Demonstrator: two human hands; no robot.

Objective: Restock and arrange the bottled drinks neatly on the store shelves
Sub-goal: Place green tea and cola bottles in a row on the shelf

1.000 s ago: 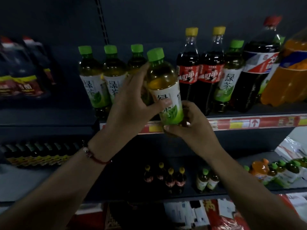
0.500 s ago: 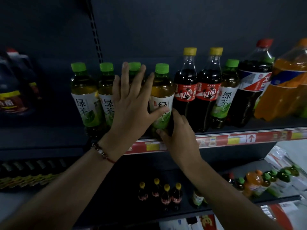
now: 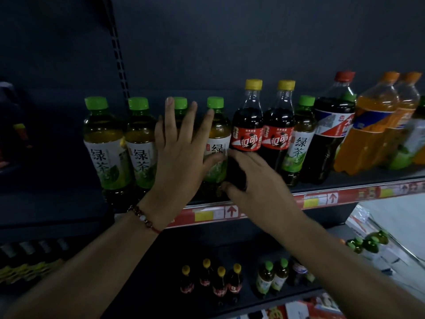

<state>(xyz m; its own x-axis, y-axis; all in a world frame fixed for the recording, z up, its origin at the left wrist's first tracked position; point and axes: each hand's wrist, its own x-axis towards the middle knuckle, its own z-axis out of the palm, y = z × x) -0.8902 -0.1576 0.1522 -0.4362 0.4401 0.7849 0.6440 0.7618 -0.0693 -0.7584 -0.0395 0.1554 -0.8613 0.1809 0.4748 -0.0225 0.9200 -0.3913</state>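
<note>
Several green-capped green tea bottles stand in a row on the upper shelf (image 3: 322, 199). My left hand (image 3: 177, 162) lies flat with straight fingers against the third tea bottle (image 3: 180, 103) and the fourth tea bottle (image 3: 218, 134), its thumb on the fourth one's label. Just right of them stands a yellow-capped cola bottle (image 3: 247, 125). My right hand (image 3: 257, 187) curls round the dark lower part of that cola bottle. A second cola bottle (image 3: 279, 134) and another green tea bottle (image 3: 301, 143) follow to the right.
A big red-capped cola bottle (image 3: 331, 134) and large orange drink bottles (image 3: 372, 134) fill the shelf's right end. Two more tea bottles (image 3: 103, 143) stand at the row's left. Small cola and tea bottles (image 3: 218, 282) sit on the lower shelf. Dark bottles stand far left.
The green tea bottle held in front of the shelf by both hands now stands in the row. My left hand flattened against it; my right hand shifted right onto the cola bottle.
</note>
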